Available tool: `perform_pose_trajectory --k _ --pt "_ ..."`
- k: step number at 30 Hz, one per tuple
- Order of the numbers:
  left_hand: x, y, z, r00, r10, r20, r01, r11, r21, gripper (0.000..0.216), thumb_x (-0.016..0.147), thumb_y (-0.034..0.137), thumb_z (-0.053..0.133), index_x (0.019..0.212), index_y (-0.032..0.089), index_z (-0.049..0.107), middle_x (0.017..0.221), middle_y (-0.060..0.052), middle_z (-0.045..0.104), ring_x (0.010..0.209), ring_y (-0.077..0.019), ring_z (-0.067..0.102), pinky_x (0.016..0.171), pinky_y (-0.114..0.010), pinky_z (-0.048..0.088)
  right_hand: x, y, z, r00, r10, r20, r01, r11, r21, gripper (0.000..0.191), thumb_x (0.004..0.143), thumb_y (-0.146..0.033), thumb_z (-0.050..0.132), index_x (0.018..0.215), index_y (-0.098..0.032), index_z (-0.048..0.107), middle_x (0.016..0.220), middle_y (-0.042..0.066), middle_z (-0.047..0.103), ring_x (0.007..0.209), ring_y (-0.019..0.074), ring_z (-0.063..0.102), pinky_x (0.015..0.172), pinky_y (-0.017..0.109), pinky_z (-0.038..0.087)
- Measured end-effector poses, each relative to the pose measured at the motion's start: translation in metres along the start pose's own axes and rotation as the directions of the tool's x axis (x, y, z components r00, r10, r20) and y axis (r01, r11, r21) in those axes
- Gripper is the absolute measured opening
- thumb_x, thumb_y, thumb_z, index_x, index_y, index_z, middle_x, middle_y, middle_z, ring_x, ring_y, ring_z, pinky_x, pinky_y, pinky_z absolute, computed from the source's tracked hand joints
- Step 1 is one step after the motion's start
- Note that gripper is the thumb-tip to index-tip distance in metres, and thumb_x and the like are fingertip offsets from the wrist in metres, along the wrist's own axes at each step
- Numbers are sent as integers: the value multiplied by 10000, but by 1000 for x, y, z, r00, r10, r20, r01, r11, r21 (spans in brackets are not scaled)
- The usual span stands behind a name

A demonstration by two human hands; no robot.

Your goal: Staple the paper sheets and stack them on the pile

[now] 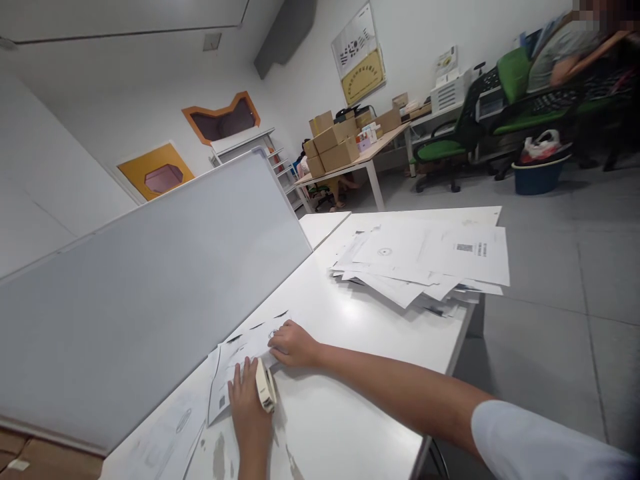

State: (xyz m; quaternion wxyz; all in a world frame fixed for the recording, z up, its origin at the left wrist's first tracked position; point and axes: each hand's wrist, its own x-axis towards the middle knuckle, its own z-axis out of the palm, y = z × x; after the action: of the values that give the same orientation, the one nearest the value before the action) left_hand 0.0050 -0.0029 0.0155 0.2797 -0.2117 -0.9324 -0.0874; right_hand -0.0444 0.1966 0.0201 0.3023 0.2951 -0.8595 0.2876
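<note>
My left hand (pixel 247 400) lies on a small set of printed sheets (pixel 235 363) at the near left of the white table (pixel 350 413), and a cream stapler (pixel 266 387) is held along its thumb side. My right hand (pixel 294 345) reaches across and presses its fingers on the far corner of the same sheets. Both hands touch the paper close to the grey partition (pixel 150 287).
A loose, fanned pile of printed papers (pixel 425 263) covers the table's far right end, overhanging the edge. More sheets (pixel 165 427) lie at the near left. Beyond are a table with cardboard boxes (pixel 333 143), green office chairs (pixel 450 133), a blue basin (pixel 540 175) and a seated person (pixel 570 50).
</note>
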Motion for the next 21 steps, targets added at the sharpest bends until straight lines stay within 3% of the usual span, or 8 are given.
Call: perform_pose_trajectory --k 6,10,15,21 --pt "3 1 -1 995 6 -99 -5 1000 18 511 813 164 409 1322 196 438 1368 -97 525 1332 -294 388 1086 -513 336 -1 -7 -1 998 -67 -1 67 998 20 193 830 -224 513 957 -159 644 824 64 690 784 186 605 745 321 367" --pt "4 5 -1 991 -118 -70 114 992 -59 516 825 335 465 1322 200 435 1423 -101 464 1338 -304 375 1076 -506 347 -3 -15 -2 998 -70 -7 70 995 72 253 814 -189 523 1046 -159 618 875 70 684 824 195 604 741 316 387" --pt "5 11 -6 989 -148 -24 145 983 -117 502 846 386 418 1304 183 446 1388 -120 496 1318 -309 400 1086 -505 333 -4 -15 -7 997 -75 -16 77 987 141 359 816 -182 506 1166 -187 584 1054 85 629 907 187 593 791 319 396" --pt "7 11 -11 927 -369 66 375 914 -152 541 770 200 435 1311 196 428 1217 -128 605 1178 -308 521 972 -475 436 -5 -15 -15 970 -228 89 228 974 11 722 744 -187 551 1423 -202 306 1355 151 445 1140 257 476 958 394 325"
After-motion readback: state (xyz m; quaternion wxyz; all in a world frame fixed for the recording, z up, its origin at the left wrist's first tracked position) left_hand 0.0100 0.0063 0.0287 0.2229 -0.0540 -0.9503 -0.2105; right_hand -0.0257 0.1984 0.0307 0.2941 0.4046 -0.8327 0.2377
